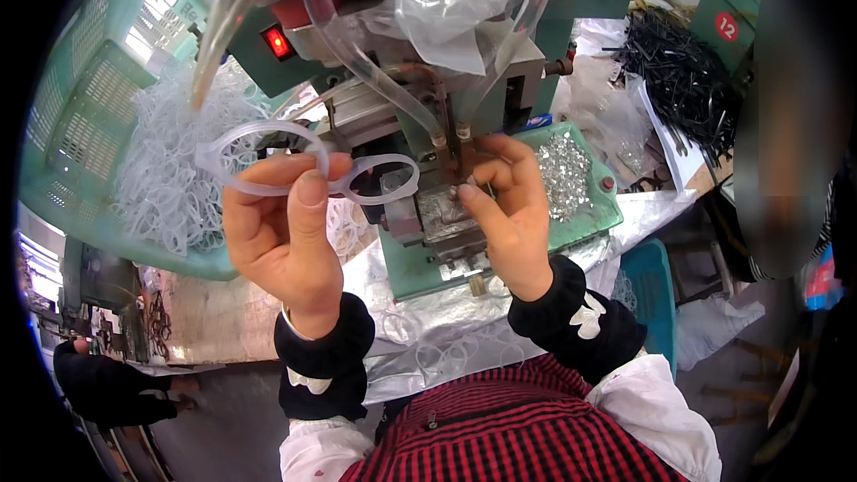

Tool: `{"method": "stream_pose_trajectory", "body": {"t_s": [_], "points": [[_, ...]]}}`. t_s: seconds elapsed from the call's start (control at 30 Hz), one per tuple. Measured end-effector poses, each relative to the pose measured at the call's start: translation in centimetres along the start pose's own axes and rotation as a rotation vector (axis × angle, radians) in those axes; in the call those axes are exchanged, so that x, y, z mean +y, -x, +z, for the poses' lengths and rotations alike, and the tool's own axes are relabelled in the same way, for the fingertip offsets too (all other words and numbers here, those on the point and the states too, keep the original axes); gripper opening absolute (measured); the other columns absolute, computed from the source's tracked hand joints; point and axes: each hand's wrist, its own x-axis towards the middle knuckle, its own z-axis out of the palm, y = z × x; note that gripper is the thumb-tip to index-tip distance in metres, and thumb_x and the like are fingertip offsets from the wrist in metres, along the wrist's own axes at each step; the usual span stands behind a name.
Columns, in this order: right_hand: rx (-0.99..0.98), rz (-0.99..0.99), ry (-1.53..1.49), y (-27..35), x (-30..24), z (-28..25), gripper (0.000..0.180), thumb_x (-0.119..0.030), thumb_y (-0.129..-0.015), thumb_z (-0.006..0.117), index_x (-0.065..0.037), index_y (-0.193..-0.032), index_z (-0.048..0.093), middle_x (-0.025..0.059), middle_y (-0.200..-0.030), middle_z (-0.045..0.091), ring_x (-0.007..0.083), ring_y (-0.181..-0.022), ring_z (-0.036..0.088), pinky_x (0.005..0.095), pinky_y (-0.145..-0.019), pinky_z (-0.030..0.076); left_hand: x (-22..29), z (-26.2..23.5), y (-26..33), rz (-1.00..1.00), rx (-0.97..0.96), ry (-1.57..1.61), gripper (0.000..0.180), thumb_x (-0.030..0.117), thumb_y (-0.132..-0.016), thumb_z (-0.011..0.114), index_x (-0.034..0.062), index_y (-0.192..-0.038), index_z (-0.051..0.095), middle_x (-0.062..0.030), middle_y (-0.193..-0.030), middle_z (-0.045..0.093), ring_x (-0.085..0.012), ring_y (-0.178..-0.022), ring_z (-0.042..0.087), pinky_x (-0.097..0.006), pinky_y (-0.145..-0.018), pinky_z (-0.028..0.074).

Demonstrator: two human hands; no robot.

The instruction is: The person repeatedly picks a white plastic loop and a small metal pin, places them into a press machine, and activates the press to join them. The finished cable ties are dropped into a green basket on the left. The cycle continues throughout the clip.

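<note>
A clear, milky plastic eyeglass frame (390,199) with two round rims and no lenses is pinched between the thumb and fingers of my left hand (290,250). Its right-hand rim reaches close to the small metal fixture (449,219) of a bench machine. My right hand (516,228) is at that fixture, thumb and fingertips drawn together just below the copper-coloured tips (460,156). Whatever lies between those fingertips is too small and hidden to name. Right beside this hand, a green tray (585,228) holds many tiny shiny metal pieces.
A green basket (89,120) heaped with clear frames (170,161) stands on the left. Clear tubes (379,85) and a plastic bag (451,0) hang over the machine. Black strips (683,71) are piled at the far right. Loose clear rings (442,355) lie on the foil-covered front edge.
</note>
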Motion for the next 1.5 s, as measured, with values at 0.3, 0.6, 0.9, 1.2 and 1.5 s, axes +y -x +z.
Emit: {"method": "stream_pose_trajectory", "body": {"t_s": [0.3,0.6,0.9,1.2,1.5], "points": [[-0.030,-0.044,0.263,0.6,-1.8,0.2,0.055,0.008,-0.083,0.058,0.002,-0.136,0.043,0.0118,-0.111,0.062,0.0152,-0.099,0.059,0.0279,-0.092,0.044,0.5,-0.8,3.1,0.307,-0.384,-0.234,0.008,0.002,-0.092,0.063,-0.0006,-0.099,0.060,-0.0168,-0.084,0.070,-0.0224,-0.075,0.068,-0.035,-0.064,0.054],[0.004,0.001,0.045,-0.1,0.0,-0.6,0.055,0.005,-0.084,0.062,0.002,-0.136,0.044,0.0121,-0.108,0.064,0.0141,-0.102,0.059,0.0285,-0.094,0.044,-1.2,-0.2,0.0,0.033,0.026,0.099,0.009,0.004,-0.098,0.055,-0.0023,-0.103,0.057,-0.0154,-0.093,0.068,-0.0208,-0.087,0.063,-0.035,-0.077,0.056],[0.209,-0.267,0.745,-1.8,-1.1,-9.2,0.037,0.001,-0.085,0.059,-0.001,-0.122,0.062,0.0141,-0.118,0.067,0.0246,-0.110,0.063,0.0344,-0.098,0.047,-1.4,2.1,4.7,0.731,-0.670,-0.371,0.023,0.003,-0.070,0.072,0.0055,-0.093,0.067,-0.0131,-0.104,0.070,-0.0221,-0.073,0.062,-0.032,-0.064,0.057],[-0.171,-0.386,1.628,-0.2,4.6,-15.0,0.027,-0.021,-0.082,0.069,-0.014,-0.108,0.068,0.0139,-0.123,0.059,0.0361,-0.112,0.057,0.0466,-0.084,0.051,-3.5,1.5,7.5,0.723,-0.668,-0.372,0.025,0.001,-0.071,0.071,0.0068,-0.095,0.069,-0.0108,-0.110,0.072,-0.0280,-0.080,0.063,-0.037,-0.073,0.057],[0.087,-0.249,1.322,-0.6,3.9,-15.6,0.014,-0.017,-0.086,0.066,-0.008,-0.094,0.073,0.0121,-0.091,0.071,0.0328,-0.084,0.066,0.0393,-0.076,0.051,-0.4,-4.3,14.2,-0.082,-1.508,-0.378,0.020,0.006,-0.071,0.066,0.0098,-0.091,0.070,-0.0049,-0.073,0.056,-0.0256,-0.070,0.062,-0.039,-0.063,0.051]]}}
